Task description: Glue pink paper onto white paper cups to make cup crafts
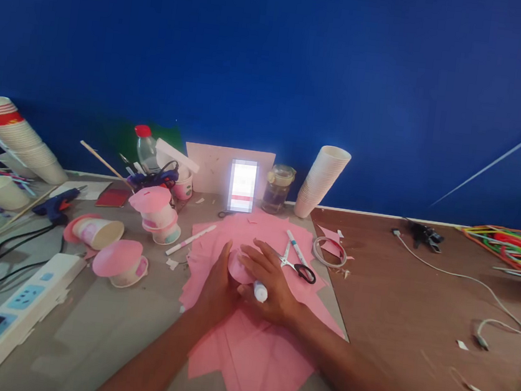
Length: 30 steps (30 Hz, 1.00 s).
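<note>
Over the pile of pink paper sheets (259, 371), my left hand (218, 282) grips a round pink paper piece (239, 268) from its left side. My right hand (273, 275) spreads its fingers over the right of that piece. A white marker (260, 291) is tucked in this hand, its end sticking out by the thumb. Whatever lies under the pink piece is hidden by my hands. Just right of them, scissors (301, 270) with black handles lie slightly open beside a white and blue marker (295, 248). Another slim marker (191, 240) lies to the left.
Paper cups with pink discs (118, 259) stand at left, near a glue gun (56, 205) and a white power strip (20, 319). A lit phone (241, 186), a jar (279, 189) and stacked cups (322, 182) line the back. A tape roll (328, 260) lies right.
</note>
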Available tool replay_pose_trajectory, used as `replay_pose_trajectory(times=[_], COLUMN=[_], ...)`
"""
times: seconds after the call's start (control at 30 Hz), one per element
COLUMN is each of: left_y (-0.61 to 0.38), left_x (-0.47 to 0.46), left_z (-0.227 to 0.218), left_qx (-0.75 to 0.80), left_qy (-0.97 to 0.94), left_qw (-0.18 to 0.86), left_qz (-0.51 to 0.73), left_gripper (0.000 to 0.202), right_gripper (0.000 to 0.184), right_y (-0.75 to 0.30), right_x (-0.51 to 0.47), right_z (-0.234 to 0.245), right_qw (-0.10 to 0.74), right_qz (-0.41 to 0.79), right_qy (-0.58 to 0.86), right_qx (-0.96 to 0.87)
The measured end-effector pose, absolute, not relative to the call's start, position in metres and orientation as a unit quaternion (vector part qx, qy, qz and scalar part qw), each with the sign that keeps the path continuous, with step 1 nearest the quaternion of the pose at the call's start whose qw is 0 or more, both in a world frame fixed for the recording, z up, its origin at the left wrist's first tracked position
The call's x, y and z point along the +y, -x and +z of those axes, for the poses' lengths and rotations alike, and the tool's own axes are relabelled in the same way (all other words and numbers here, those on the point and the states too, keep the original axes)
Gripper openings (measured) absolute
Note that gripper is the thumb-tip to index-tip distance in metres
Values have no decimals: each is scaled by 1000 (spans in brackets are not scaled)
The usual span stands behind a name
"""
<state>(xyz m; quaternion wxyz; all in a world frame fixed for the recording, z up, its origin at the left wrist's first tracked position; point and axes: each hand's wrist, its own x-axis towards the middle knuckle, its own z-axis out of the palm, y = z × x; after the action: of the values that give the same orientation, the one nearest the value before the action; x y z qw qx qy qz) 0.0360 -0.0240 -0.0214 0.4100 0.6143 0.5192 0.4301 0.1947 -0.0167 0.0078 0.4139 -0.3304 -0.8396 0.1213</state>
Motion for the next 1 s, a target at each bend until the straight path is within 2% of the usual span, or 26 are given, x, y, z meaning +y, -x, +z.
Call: replay_pose_trajectory(times=[0.23,0.37,0.53,0.77,1.0], left_y=[-38,-36,-36,-38,-35], left_x=[-25,-23,-24,-27,-29], left_z=[-16,-20,-21,-9,-10], left_qx=[545,534,550,567,548], left_qy=[-614,-646,-624,-589,-613], left_qw=[391,373,390,405,418], left_qz=[416,397,395,409,386], left_gripper=[80,73,77,89,99], right_gripper=[58,59,60,67,54], right_y=[-198,-198,-198,-200,-199], right_x=[-16,-17,-18,-17,-15], right_z=[4,-2,-4,-6,-2], right_qw=[442,431,412,401,433], right_qz=[170,218,273,234,337], right_qy=[397,442,436,357,414], right_qx=[-786,-756,-752,-811,-726])
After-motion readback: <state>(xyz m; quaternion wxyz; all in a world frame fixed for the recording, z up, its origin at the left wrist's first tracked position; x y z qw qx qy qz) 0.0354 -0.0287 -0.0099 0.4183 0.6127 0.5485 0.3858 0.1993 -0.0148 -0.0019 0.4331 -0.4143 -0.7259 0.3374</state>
